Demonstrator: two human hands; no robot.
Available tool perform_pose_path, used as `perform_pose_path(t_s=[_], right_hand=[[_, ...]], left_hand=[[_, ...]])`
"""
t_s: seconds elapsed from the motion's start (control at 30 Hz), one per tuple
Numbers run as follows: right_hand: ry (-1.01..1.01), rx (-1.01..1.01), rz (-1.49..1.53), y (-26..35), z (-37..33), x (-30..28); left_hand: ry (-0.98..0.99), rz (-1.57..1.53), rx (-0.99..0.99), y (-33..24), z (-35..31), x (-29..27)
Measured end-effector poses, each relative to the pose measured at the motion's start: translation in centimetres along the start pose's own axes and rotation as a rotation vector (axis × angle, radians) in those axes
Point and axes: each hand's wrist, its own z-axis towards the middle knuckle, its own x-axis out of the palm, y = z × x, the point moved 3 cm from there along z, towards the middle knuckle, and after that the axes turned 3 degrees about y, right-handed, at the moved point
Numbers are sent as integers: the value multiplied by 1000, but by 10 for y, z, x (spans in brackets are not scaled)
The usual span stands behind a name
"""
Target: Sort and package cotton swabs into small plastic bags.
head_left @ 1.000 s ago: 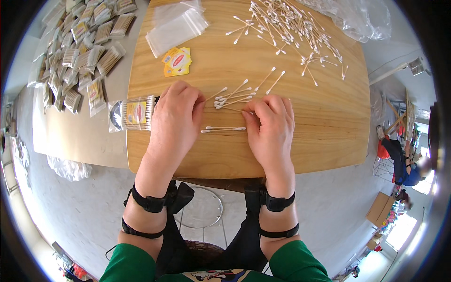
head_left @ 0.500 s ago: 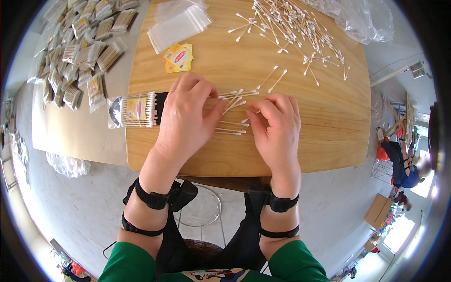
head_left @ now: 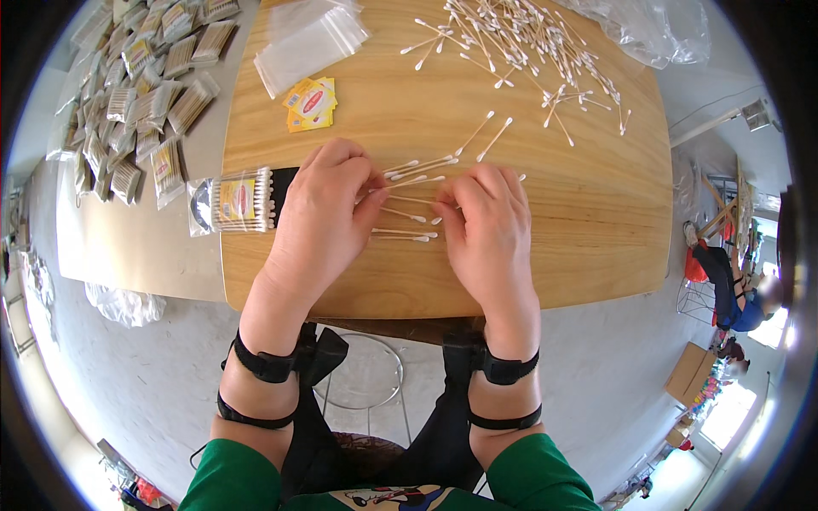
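Observation:
Several white-tipped cotton swabs (head_left: 409,214) lie in a loose row between my hands on the wooden table. My left hand (head_left: 324,204) is closed, its thumb and fingers pinching at the left ends of these swabs. Facing it, my right hand (head_left: 490,226) is closed in a pinch at their right tips; one white tip shows past its knuckles. How many swabs each hand grips is hidden by the fingers. Left of my left hand lies a clear bag (head_left: 243,200) of swabs with a yellow label, next to a black strip (head_left: 285,189).
A large heap of loose swabs (head_left: 528,47) spreads at the far right. Yellow cards (head_left: 311,104) and clear empty bags (head_left: 311,47) lie at the far left of the table. Many packed swab bags (head_left: 153,102) cover the adjoining surface. Clear plastic (head_left: 656,34) sits at the far right corner.
My right hand has shifted slightly left, and a white tip now shows past its knuckles. The swabs between my hands lie more nearly parallel than before.

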Motion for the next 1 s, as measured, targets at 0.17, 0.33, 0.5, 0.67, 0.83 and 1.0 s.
perform_pose_path(t_s=[0.17,0.33,0.5,0.67,0.83,1.0], right_hand=[[-6,-1,21,-5,0,-12],[24,45,164,-6,1,-26],[52,116,479,-7,-2,-37],[544,80,528,8,-18,-51],[711,40,463,25,-23,-38],[75,145,119,-9,-9,-47]], left_hand=[[6,-1,-17,1,3,0],[8,-9,-48,3,4,3],[4,-33,-33,5,2,0],[-10,-64,-26,4,3,3],[-79,13,100,1,3,5],[-19,41,113,-4,4,6]])
